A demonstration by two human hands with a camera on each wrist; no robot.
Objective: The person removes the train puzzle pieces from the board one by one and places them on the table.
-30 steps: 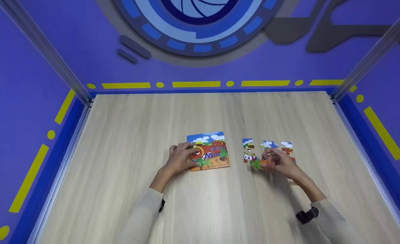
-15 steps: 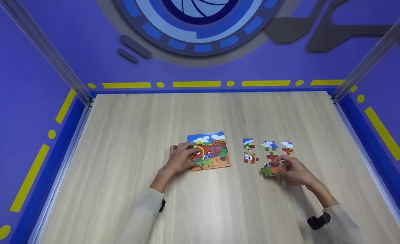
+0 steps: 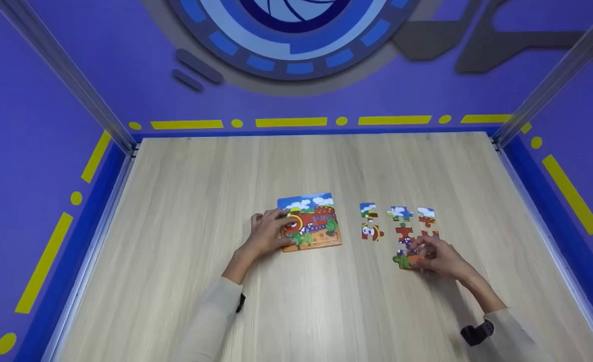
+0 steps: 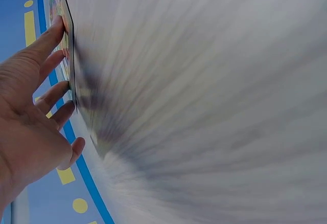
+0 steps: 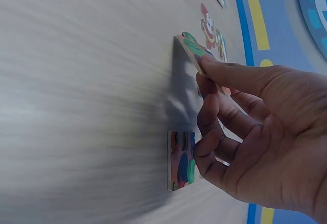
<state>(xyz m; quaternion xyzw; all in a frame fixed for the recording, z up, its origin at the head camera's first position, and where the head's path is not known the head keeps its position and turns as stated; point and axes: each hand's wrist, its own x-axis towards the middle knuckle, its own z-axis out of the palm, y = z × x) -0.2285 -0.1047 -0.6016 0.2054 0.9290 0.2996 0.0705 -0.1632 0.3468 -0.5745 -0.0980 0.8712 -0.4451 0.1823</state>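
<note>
My left hand [image 3: 269, 234] rests on the left side of a square picture puzzle [image 3: 321, 221] with a red train, its fingers spread on it. In the left wrist view the fingertips of this hand [image 4: 36, 101] touch the puzzle's edge [image 4: 70, 45]. My right hand [image 3: 439, 257] pinches a jigsaw piece [image 3: 403, 261] with a green cactus between thumb and fingers. That piece is tilted up from the table in the right wrist view. Just beyond it lie a red piece [image 3: 403, 232] and a piece [image 3: 430, 234] partly hidden by the hand.
An eye piece [image 3: 370, 232] and a sky piece [image 3: 368, 210] lie between the puzzle and my right hand. Two more cloud pieces, one in the middle [image 3: 399, 212] and one at right [image 3: 426, 215], lie farther back. Another loose piece [image 5: 181, 160] sits under my right fingers. Blue walls enclose the wooden table [image 3: 201, 176].
My right hand has carried the cactus piece right and toward me, away from the eye piece to below the red middle piece. The left hand has stayed on the puzzle.
</note>
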